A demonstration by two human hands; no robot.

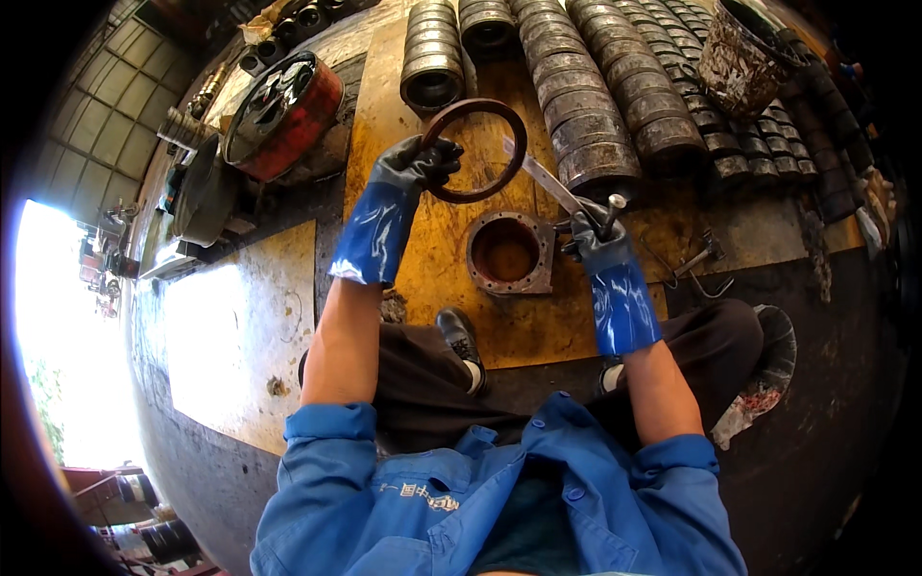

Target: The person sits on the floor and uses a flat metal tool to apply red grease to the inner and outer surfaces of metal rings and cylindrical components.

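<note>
My gloved left hand (pixel 415 165) grips a dark brown ring (pixel 477 105) by its left side, fingers closed round the rim. The ring is held up above the work surface. In my gloved right hand (pixel 599 242) is a flat metal strip (pixel 551 182), its far end reaching up close to the ring's right side. A metal rod with a rounded head (pixel 617 204) also shows at this hand, but its lower part is hidden by the glove. Below and between my hands, a round-bored cast housing (pixel 540 279) with bolt holes round its flange lies on the yellowish board (pixel 432 322).
Rows of stacked metal cylinders (pixel 586 134) stand beyond my hands. A grimy bucket (pixel 740 67) is at the far right, a red drum (pixel 298 115) at the far left. A hammer-like tool (pixel 701 254) lies right of my right hand. My shoe (pixel 459 341) rests by the board's near edge.
</note>
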